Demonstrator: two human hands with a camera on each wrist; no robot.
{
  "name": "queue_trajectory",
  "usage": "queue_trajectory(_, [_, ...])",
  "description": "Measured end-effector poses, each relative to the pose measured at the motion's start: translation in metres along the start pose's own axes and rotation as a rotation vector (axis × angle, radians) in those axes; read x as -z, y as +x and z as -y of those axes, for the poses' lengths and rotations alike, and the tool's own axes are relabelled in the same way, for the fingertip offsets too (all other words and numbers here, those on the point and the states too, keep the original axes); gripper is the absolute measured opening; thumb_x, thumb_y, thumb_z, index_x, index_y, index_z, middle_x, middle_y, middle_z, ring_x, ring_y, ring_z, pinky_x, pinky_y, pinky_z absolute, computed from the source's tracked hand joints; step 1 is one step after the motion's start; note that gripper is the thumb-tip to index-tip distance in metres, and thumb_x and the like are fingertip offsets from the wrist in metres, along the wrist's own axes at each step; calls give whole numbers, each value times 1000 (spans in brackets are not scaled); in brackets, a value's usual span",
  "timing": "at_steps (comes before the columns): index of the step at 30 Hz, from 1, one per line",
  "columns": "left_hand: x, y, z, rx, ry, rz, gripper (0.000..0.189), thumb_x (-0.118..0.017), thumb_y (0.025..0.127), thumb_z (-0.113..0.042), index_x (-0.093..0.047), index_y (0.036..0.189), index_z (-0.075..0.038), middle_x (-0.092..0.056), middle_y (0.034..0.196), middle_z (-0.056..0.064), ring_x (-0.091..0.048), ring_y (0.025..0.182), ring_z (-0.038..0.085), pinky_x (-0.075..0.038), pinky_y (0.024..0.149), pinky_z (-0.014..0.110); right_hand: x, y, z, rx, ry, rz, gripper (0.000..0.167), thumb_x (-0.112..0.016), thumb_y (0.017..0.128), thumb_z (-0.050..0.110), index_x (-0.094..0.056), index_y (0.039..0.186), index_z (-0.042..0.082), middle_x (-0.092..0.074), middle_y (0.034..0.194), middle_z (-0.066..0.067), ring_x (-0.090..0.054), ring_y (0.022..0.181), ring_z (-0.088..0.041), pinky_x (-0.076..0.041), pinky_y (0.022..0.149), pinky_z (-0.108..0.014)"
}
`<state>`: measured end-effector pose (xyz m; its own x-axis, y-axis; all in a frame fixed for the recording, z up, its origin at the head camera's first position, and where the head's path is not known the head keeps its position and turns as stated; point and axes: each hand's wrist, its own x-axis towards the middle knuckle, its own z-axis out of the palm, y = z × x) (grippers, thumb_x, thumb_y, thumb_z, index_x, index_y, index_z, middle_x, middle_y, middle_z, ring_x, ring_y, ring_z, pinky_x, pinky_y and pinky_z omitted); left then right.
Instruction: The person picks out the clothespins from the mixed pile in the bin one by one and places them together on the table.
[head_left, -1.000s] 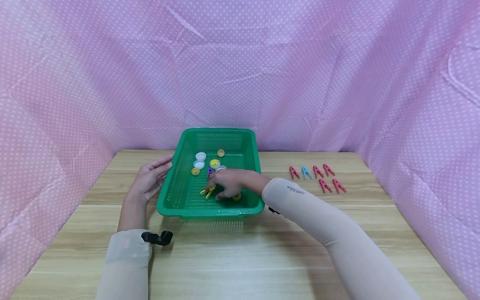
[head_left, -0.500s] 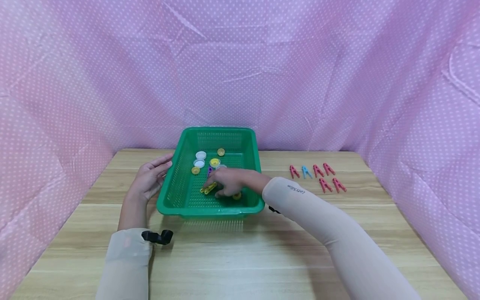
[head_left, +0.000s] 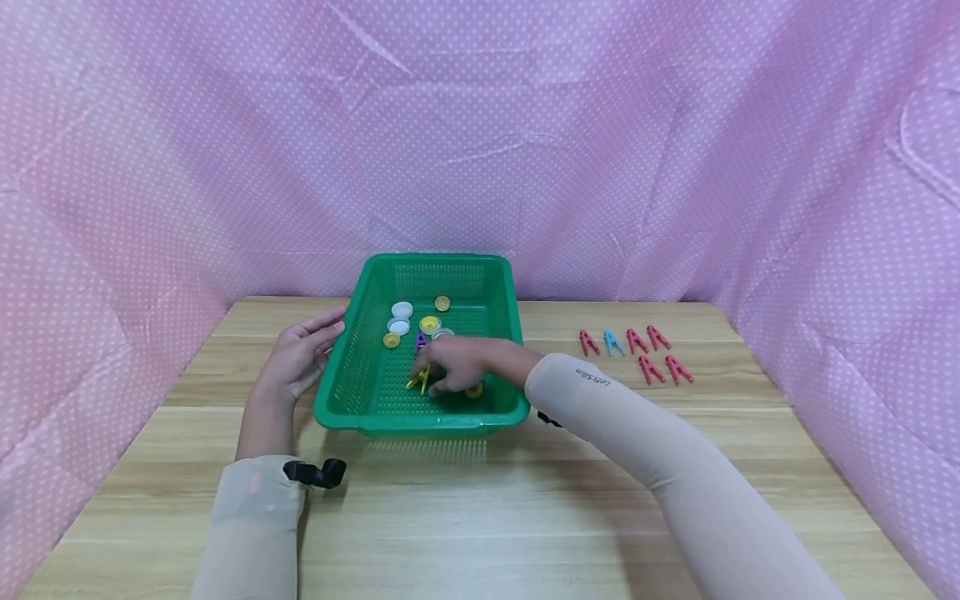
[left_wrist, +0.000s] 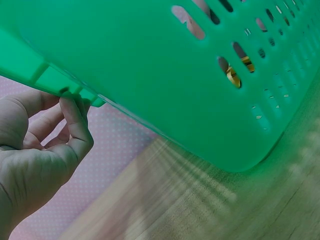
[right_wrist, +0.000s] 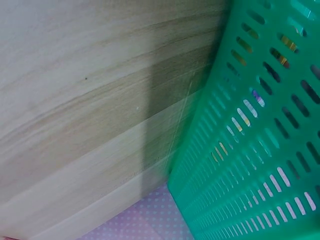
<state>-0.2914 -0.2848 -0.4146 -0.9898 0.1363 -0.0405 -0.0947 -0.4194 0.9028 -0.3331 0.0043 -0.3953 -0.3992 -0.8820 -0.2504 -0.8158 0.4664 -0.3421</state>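
Note:
A green plastic basket [head_left: 333, 408] stands on the wooden table, its near end toward me. My left hand [head_left: 296, 358] pinches its left rim; the left wrist view shows the thumb and fingers of that hand [left_wrist: 45, 135] meeting at the edge. Inside the basket, my right hand [head_left: 457, 364] has its fingers on a yellow clothespin [head_left: 423, 380] and appears to pinch it near the floor. Just beyond the fingers lies a purple clothespin [head_left: 420, 342], partly covered. A gold bottle cap [head_left: 474, 391] sits beside the right hand. The right wrist view hides the fingers behind the basket wall.
White caps [head_left: 401, 310], gold caps [head_left: 442, 303] and a yellow-centred cap [head_left: 430, 325] are scattered in the basket. On the table to the right lie several red clothespins [head_left: 650, 370] and a blue clothespin [head_left: 613, 342]. A pink dotted cloth [head_left: 480, 150] hangs behind.
The yellow clothespin turns under my right fingers, its legs first drawn together and now showing apart, toward me. My left hand and the basket stay in place.

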Motion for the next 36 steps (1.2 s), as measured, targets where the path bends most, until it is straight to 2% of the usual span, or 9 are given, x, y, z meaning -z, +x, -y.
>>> queue_trajectory(6, [0, 0, 0, 0, 8, -1, 34, -63, 100, 0, -68, 134, -5, -71, 121, 0, -72, 99, 10, -60, 84, 23, -1, 0, -2, -61, -10, -26, 41, -68, 101, 28, -63, 140, 15, -61, 139, 3, -52, 129, -15, -44, 112, -35])
queue_trajectory(12, [0, 0, 1, 6, 7, 7, 34, -62, 101, 1, -67, 134, -4, -71, 121, 1, -72, 99, 10, -60, 84, 23, 0, 0, -4, -60, -41, -9, 38, -68, 101, 26, -65, 138, 17, -62, 140, 4, -50, 134, -16, -40, 117, -37])
queue_trajectory(16, [-1, 0, 1, 5, 0, 12, 33, -60, 102, 2, -68, 133, -5, -71, 122, 0, -72, 100, 10, -60, 84, 22, 0, -1, -4, -38, -42, -23, 31, -67, 101, 22, -69, 132, 16, -65, 135, 3, -54, 130, -15, -43, 114, -36])
queue_trajectory(21, [-2, 1, 0, -3, -8, 17, 33, -58, 102, 3, -67, 134, -4, -71, 122, 0, -72, 100, 10, -60, 84, 22, 2, 0, -4, -10, -64, -85, 28, -67, 101, 16, -71, 128, 13, -67, 132, 0, -58, 126, -14, -48, 109, -32])
queue_trajectory(25, [-2, 0, -1, -6, -6, 17, 33, -58, 102, 3, -68, 133, -5, -70, 123, 1, -72, 100, 11, -60, 84, 22, 2, -1, -4, -75, -81, -114, 36, -69, 100, 18, -67, 135, 11, -64, 134, -2, -58, 124, -15, -50, 105, -33])
queue_trajectory(30, [-1, 0, -1, -5, -4, 12, 33, -60, 102, 2, -68, 133, -4, -71, 122, 0, -72, 100, 11, -60, 84, 22, 2, -1, -2, -163, -61, -99, 51, -70, 100, 23, -56, 147, 9, -60, 140, -6, -57, 124, -18, -51, 105, -35])
queue_trajectory(33, [-1, 0, 0, -3, -9, 15, 33, -59, 102, 3, -68, 132, -4, -71, 121, 0, -72, 100, 11, -60, 84, 22, 2, 1, -2, -199, -53, -74, 56, -71, 100, 27, -52, 150, 9, -63, 131, -4, -57, 113, -15, -52, 97, -32])
queue_trajectory(35, [-1, 0, 0, -3, -9, 15, 32, -59, 102, 3, -68, 132, -4, -71, 121, 0, -71, 100, 11, -60, 84, 22, 1, 2, -3, -211, -47, -59, 57, -71, 99, 28, -52, 150, 9, -64, 117, -3, -56, 98, -14, -52, 84, -30])
queue_trajectory(36, [-1, 0, 0, -1, -9, 16, 33, -59, 102, 3, -68, 132, -4, -71, 121, 0, -71, 100, 11, -60, 84, 22, 1, 2, -3, -216, -45, -56, 56, -72, 99, 27, -53, 149, 9, -64, 112, -1, -56, 95, -13, -52, 81, -28])
